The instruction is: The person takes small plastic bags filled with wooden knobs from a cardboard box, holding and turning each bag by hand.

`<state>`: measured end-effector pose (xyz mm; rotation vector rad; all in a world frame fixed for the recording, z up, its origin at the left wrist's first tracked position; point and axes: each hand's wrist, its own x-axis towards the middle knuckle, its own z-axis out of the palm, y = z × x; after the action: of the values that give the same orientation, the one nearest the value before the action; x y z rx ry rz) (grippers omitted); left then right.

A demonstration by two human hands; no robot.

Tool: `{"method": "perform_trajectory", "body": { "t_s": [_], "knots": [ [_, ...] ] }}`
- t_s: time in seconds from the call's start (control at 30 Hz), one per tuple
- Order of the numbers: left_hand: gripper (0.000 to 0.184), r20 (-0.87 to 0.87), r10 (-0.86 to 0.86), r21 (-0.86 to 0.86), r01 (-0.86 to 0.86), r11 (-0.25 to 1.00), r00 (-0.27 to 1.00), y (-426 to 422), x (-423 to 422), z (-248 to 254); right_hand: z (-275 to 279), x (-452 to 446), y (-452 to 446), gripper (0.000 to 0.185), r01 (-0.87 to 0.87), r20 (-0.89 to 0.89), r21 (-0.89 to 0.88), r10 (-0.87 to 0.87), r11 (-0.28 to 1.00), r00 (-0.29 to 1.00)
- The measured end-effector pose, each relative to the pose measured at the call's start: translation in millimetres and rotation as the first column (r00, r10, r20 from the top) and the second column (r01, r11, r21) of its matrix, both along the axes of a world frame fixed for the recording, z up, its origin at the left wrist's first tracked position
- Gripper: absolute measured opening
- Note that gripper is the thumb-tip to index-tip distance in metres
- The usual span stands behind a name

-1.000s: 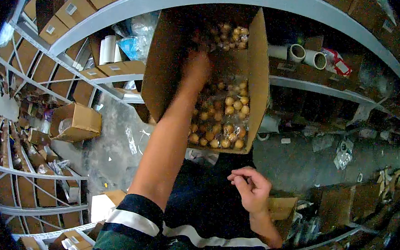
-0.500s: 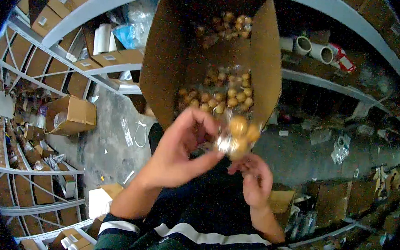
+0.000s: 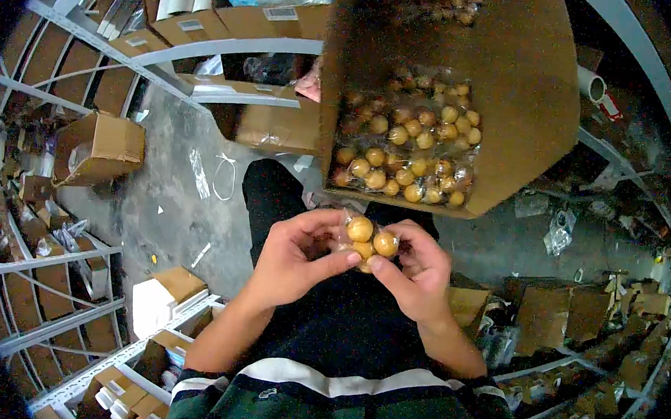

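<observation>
Between my two hands is a clear plastic bag of yellow-brown balls [image 3: 361, 229], held just above my lap. My left hand [image 3: 293, 260] grips its left side, thumb across the front. On the other side my right hand [image 3: 417, 274] pinches it with the thumb against the lower balls. Beyond them stands a large open cardboard box [image 3: 520, 106]. Inside that box lie several similar clear bags of balls [image 3: 413, 192], the closest ones near its front edge. What the balls are made of I cannot tell.
Metal shelving [image 3: 230, 50] with cardboard boxes and white rolls rises at the left and back. A cardboard carton [image 3: 117, 146] sits on the floor at left, near a loose white strap [image 3: 224, 177]. More shelves [image 3: 569, 366] run along the right.
The bag has come down and closer to my body, and my right hand now grips it together with my left. The view has shifted, so the box appears further right.
</observation>
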<state>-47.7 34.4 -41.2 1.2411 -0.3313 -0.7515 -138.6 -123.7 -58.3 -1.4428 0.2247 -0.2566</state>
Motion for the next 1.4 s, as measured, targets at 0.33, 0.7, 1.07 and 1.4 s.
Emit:
{"method": "perform_trajectory", "body": {
  "t_s": [0.33,0.7,1.07,1.4],
  "knots": [
    [0.030,0.237,-0.014,0.229,-0.042,0.973,0.971,22,7,-12,5,11,17,0.031,0.037,-0.027,-0.025,-0.038,0.999,0.999],
    [0.028,0.033,0.005,0.120,-0.009,0.993,0.999,28,10,-13,0,8,9,0.012,0.150,-0.170,0.103,-0.131,0.983,0.977],
    [0.032,0.026,-0.042,0.110,0.039,0.993,0.999,7,7,-10,1,5,3,0.010,0.170,-0.062,-0.079,-0.175,0.982,0.983],
    [0.026,0.235,-0.032,0.186,-0.013,0.982,0.971,6,5,-3,4,-4,-8,0.010,0.216,-0.142,-0.072,-0.225,0.974,0.964]
  ]
}}
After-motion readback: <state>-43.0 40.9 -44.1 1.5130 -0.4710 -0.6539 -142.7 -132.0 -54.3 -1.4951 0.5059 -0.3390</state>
